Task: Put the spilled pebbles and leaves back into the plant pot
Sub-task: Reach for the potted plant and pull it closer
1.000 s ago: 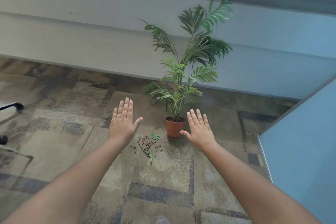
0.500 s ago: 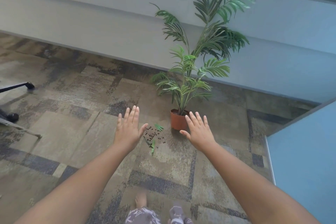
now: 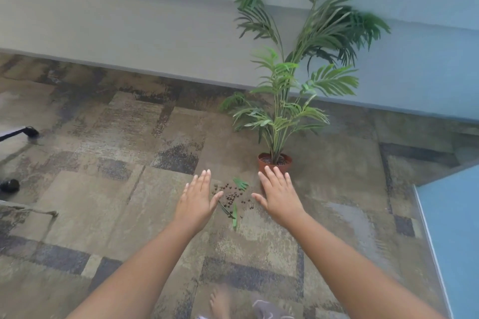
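Observation:
A small terracotta plant pot (image 3: 274, 161) stands on the carpet and holds a tall green palm (image 3: 293, 80). Left of the pot and a little nearer, several dark brown pebbles (image 3: 231, 196) lie scattered on the floor. A short green leaf (image 3: 240, 183) lies at their far side and a long narrow leaf (image 3: 234, 216) at their near side. My left hand (image 3: 197, 201) hovers flat, palm down and empty, just left of the pebbles. My right hand (image 3: 278, 195) hovers the same way to their right, its fingertips covering the pot's lower front.
A grey wall (image 3: 129, 28) runs behind the pot. A blue partition (image 3: 453, 235) stands at the right. Chair legs and castors (image 3: 28, 132) sit at the left edge. A bare foot (image 3: 219, 303) shows at the bottom on the patterned carpet.
The view has come closer to the pot and tipped down. Both hands have moved forward and now flank the spilled pebbles, still flat and empty.

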{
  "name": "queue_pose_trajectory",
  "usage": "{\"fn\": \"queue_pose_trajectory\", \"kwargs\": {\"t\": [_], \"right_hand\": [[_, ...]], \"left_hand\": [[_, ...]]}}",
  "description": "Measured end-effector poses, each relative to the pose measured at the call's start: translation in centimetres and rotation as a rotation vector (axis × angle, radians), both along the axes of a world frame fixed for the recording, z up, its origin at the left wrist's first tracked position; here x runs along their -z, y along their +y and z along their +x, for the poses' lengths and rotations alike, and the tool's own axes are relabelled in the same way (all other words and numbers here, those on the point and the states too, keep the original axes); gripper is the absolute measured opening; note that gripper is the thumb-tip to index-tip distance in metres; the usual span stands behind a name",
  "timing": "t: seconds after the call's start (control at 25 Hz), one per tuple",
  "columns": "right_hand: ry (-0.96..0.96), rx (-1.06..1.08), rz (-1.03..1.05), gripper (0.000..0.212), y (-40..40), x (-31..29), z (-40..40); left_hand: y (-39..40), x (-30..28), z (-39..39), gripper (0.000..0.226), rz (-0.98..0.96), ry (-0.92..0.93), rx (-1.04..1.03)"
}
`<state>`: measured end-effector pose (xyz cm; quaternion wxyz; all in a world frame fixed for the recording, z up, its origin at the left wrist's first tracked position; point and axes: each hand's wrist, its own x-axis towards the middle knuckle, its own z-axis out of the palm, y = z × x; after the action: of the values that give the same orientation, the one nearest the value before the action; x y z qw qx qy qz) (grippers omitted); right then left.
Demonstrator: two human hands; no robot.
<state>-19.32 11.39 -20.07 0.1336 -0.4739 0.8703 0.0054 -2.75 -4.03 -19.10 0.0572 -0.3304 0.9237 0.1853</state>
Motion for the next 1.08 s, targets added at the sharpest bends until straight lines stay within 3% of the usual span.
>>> {"fn": "queue_pose_trajectory", "kwargs": {"t": [0.28,0.52,0.72,0.92,1.08], "right_hand": [[-0.030,-0.031,0.023,0.070,-1.2,16.2,-3.4],[0.009,0.037,0.028,0.068,-0.1,34.3,-7.7],[0.035,0.061,0.068,0.069,1.3,46.9,-8.0],[0.100,0.079,0.040,0.072,1.1,54.4,-10.7],[0.162,0.151,-0.081,0.088,0.3,56.4,-16.0]], "left_hand": [[0.6,16.5,-2.7,0.071,0.032,-0.079,0.025],[1.3,34.3,-5.5,0.070,0.065,-0.060,-0.062],[4.2,46.5,-7.4,0.072,0.100,-0.106,0.047],[3.2,54.3,-11.8,0.060,0.081,-0.072,0.148],[0.4,57.1,-18.9,0.064,0.070,0.013,0.157]]}}
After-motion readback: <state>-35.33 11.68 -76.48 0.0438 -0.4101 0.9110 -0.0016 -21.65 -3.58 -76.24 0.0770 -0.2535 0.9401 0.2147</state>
